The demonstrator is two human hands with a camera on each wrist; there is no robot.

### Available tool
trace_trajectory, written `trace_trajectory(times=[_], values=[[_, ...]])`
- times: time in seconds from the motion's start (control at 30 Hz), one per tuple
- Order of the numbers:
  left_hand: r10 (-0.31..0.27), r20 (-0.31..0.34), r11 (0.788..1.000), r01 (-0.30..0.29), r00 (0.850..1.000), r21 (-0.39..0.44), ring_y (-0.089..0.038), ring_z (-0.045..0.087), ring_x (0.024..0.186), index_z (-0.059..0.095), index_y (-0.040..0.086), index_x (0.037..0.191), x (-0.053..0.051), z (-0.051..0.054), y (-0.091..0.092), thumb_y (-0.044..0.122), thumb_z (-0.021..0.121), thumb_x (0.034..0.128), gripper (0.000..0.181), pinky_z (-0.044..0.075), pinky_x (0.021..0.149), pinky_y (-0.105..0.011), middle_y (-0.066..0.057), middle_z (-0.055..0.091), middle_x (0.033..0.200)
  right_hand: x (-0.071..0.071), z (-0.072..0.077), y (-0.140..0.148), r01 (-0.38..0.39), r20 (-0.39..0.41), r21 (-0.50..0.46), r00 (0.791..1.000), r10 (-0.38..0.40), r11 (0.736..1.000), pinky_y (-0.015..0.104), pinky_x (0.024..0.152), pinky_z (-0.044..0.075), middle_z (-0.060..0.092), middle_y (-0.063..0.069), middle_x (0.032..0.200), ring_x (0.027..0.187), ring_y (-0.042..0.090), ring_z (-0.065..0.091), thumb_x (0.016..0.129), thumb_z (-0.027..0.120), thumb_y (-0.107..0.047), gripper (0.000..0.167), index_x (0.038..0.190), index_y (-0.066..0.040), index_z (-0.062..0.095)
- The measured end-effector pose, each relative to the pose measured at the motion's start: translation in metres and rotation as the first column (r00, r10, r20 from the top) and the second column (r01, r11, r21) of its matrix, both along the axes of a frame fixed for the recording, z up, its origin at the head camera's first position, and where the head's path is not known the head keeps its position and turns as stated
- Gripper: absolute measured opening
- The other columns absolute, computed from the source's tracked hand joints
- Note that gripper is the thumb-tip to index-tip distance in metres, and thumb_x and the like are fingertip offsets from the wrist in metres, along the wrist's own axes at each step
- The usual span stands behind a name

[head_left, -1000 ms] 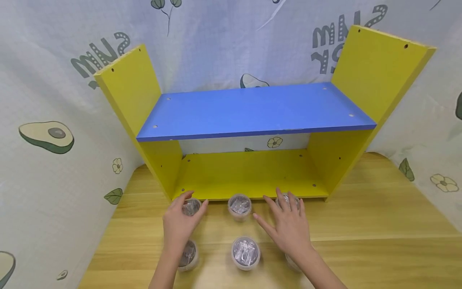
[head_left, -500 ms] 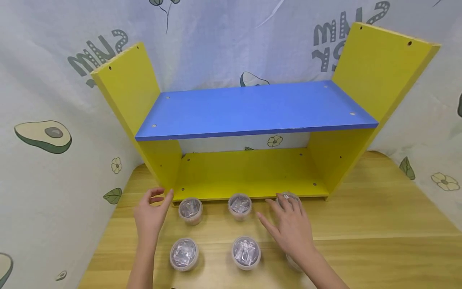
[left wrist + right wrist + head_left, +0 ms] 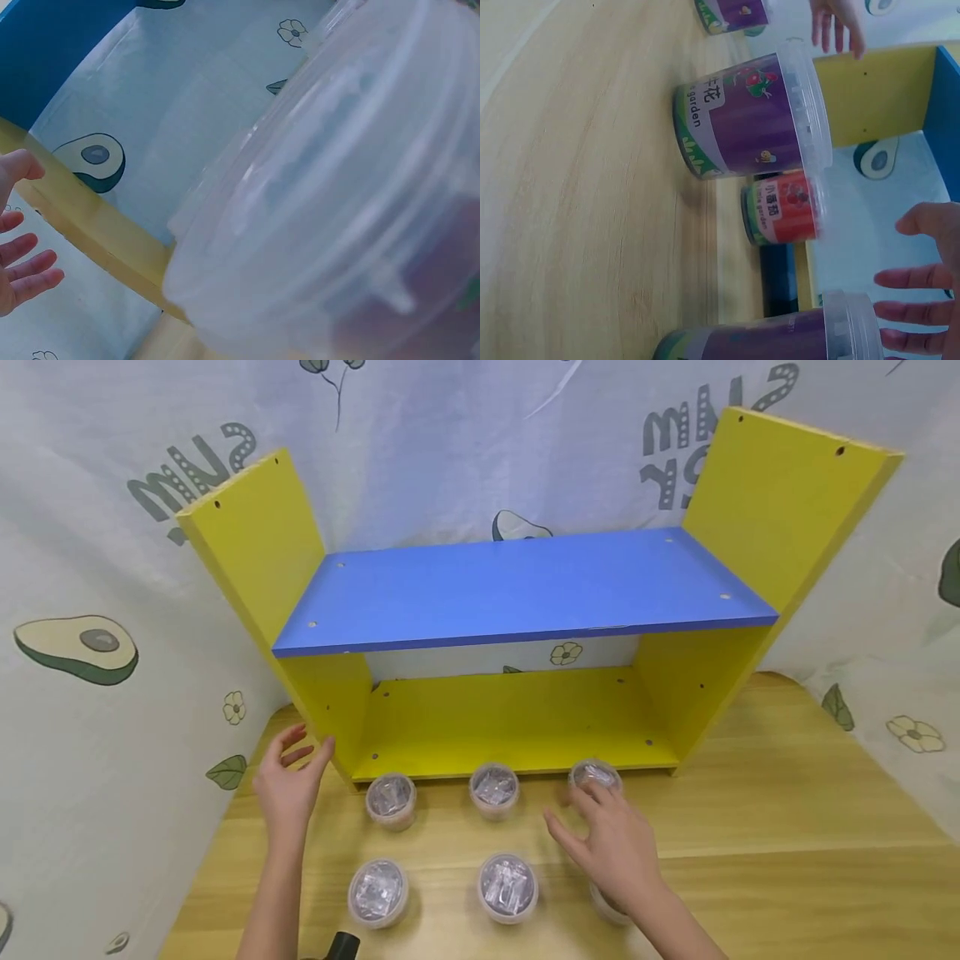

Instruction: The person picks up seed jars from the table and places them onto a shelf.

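Note:
Several clear-lidded plastic tubs stand in two rows on the wooden table. My left hand [image 3: 288, 781] hovers left of the back left tub [image 3: 391, 797], fingers loosely bent around nothing. Over the right column, my right hand [image 3: 611, 839] has its fingers spread just in front of the back right tub [image 3: 592, 774]; contact cannot be made out. The front right tub [image 3: 609, 906] is partly hidden beneath that hand. In the right wrist view, a purple-labelled tub [image 3: 750, 116] and a red-labelled tub [image 3: 784, 210] show "garden" wording. One blurred tub [image 3: 330, 210] fills much of the left wrist view.
Behind the tubs stands a yellow shelf unit with a blue middle board [image 3: 525, 589] and yellow bottom board [image 3: 495, 722]. The back middle tub [image 3: 494, 787] sits close to its front edge. A black object [image 3: 342, 946] pokes in at the bottom. Printed cloth [image 3: 450, 460] hangs behind.
My left hand has moved off the back left tub, leftward and slightly up. My right hand has drawn back a little from the back right tub, showing more of its lid.

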State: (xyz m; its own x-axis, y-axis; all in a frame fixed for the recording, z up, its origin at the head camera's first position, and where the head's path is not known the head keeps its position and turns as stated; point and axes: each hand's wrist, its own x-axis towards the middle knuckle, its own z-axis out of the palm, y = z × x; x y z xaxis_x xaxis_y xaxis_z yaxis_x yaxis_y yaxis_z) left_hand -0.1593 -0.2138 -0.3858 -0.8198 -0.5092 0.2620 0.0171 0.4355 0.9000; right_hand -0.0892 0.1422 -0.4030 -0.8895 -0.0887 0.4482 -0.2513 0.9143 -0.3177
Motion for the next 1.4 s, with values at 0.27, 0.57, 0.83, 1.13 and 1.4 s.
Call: trace_trajectory(times=[0.27, 0.57, 0.83, 1.13, 1.4], values=[[-0.03, -0.041, 1.0, 0.03, 0.999, 0.003, -0.02, 0.06, 0.094, 0.061, 0.001, 0.112, -0.015, -0.007, -0.005, 0.023, 0.069, 0.0818, 0.038, 0.043, 0.066, 0.0, -0.012, 0.063, 0.108, 0.006, 0.003, 0.002, 0.006, 0.035, 0.011, 0.999, -0.007, 1.0, 0.024, 0.045, 0.04, 0.06, -0.002, 0.082, 0.066, 0.015, 0.054, 0.07, 0.076, -0.037, 0.024, 0.079, -0.017, 0.065], [-0.01, -0.056, 1.0, 0.011, 0.998, 0.024, 0.006, 0.055, 0.078, 0.064, 0.002, 0.107, -0.019, -0.007, -0.003, 0.019, 0.07, 0.0807, 0.032, 0.046, 0.062, -0.003, -0.012, 0.066, 0.104, 0.014, 0.004, 0.01, 0.004, 0.032, -0.016, 0.999, -0.003, 1.0, 0.023, 0.044, 0.04, 0.061, -0.005, 0.083, 0.069, 0.014, 0.058, 0.069, 0.077, -0.034, 0.022, 0.08, -0.018, 0.066], [-0.024, -0.046, 0.959, 0.037, 0.999, 0.281, -0.002, 0.057, 0.074, 0.064, 0.005, 0.111, -0.022, -0.006, 0.002, 0.015, 0.072, 0.0791, 0.035, 0.049, 0.061, -0.009, 0.011, 0.061, 0.089, 0.023, -0.004, 0.025, 0.005, 0.025, -0.011, 1.0, -0.005, 1.0, 0.025, 0.046, 0.042, 0.062, -0.009, 0.084, 0.074, 0.015, 0.06, 0.067, 0.078, -0.032, 0.023, 0.082, -0.021, 0.066], [-0.018, -0.097, 0.894, 0.06, 0.995, 0.444, -0.003, 0.06, 0.072, 0.07, 0.012, 0.097, -0.024, -0.011, 0.003, 0.012, 0.073, 0.0782, 0.019, 0.051, 0.062, -0.012, 0.014, 0.064, 0.081, 0.035, -0.008, 0.041, 0.005, 0.186, 0.01, 0.983, -0.007, 1.0, 0.031, 0.05, 0.047, 0.061, -0.007, 0.086, 0.081, 0.017, 0.059, 0.065, 0.079, -0.042, 0.033, 0.085, -0.021, 0.065], [-0.036, -0.029, 0.861, 0.046, 0.999, 0.507, -0.001, 0.058, 0.074, 0.072, 0.03, 0.084, -0.024, -0.01, 0.002, 0.013, 0.074, 0.0772, 0.018, 0.05, 0.063, -0.014, 0.019, 0.065, 0.079, 0.041, -0.008, 0.043, -0.007, 0.242, -0.007, 0.97, 0.009, 1.0, 0.032, 0.053, 0.047, 0.059, -0.01, 0.093, 0.082, 0.013, 0.057, 0.065, 0.077, -0.053, 0.038, 0.088, -0.025, 0.065]])
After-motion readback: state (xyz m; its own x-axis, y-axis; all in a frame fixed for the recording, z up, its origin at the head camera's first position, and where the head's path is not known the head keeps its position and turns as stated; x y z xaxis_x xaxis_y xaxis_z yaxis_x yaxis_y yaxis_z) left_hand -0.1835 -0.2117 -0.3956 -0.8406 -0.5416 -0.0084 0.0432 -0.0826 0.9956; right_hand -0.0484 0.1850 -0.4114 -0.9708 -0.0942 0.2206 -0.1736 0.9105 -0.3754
